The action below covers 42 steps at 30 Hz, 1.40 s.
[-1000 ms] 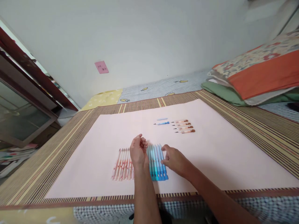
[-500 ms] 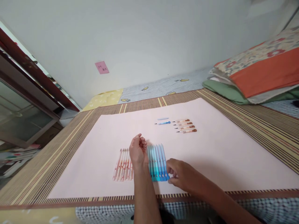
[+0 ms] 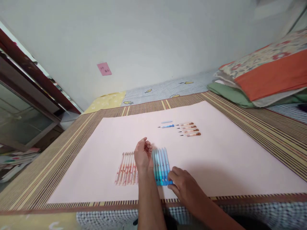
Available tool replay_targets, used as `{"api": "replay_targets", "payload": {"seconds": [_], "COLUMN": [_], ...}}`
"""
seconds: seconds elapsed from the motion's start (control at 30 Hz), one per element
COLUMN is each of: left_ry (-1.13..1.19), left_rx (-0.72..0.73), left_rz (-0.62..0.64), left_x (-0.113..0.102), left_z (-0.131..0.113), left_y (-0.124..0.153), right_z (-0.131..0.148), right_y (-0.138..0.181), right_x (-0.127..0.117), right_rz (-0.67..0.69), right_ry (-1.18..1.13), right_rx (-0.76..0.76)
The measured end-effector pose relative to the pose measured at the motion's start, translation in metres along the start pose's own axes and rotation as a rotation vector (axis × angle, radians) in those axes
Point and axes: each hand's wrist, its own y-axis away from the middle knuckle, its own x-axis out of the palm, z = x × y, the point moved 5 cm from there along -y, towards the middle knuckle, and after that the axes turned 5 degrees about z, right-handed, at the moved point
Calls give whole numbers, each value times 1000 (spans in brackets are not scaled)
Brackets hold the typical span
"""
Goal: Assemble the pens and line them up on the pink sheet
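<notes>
A row of pens in shades of green and blue point(image 3: 161, 166) lies side by side on the pale pink sheet point(image 3: 83, 166). My right hand point(image 3: 183, 183) has its thumb and fingers closed at the lower end of the rightmost blue pen. Along the left side of this row stands my left hand point(image 3: 144, 155), fingers loosely curled and thumb apart, with nothing visible in it. Its wrist hides part of the row. On its other side lies a row of white pens with pink and red patterns point(image 3: 126, 169), partly covered by the hand.
Further back lie an uncapped blue pen point(image 3: 168, 126), a pale blue cap point(image 3: 167, 122) and several brown-ended pens point(image 3: 189, 131). A striped mat point(image 3: 43, 175) is under the sheet. Folded bedding point(image 3: 268, 76) is stacked at right; a pink note point(image 3: 104, 68) is on the wall.
My right hand has moved slightly left, and its fingers have come onto the end of the rightmost blue pen. My left hand stays almost in place.
</notes>
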Motion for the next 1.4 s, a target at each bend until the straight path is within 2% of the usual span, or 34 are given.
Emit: {"api": "replay_targets", "payload": {"seconds": [0.5,0.6,0.83,1.0,1.2,1.4], "left_ry": [28,26,23,21,32,37], "left_rx": [-20,-22,-25,-33,-25,-30], "left_rz": [25,24,23,25,-4,21], "left_x": [1,1,3,5,3,2], "left_z": [6,6,6,8,6,8], "left_y": [-1,0,0,1,0,-2], "right_z": [5,7,-13,-24,-22,-22], "right_y": [-1,1,-7,-20,-24,-24], "right_x": [0,-5,-27,-18,-12,-11], "right_rz": [34,27,-156,-204,-235,-237], "right_ry": [102,63,-64,-67,-57,-59], "right_rx": [-64,-84,-52,-76,-128,-127]}}
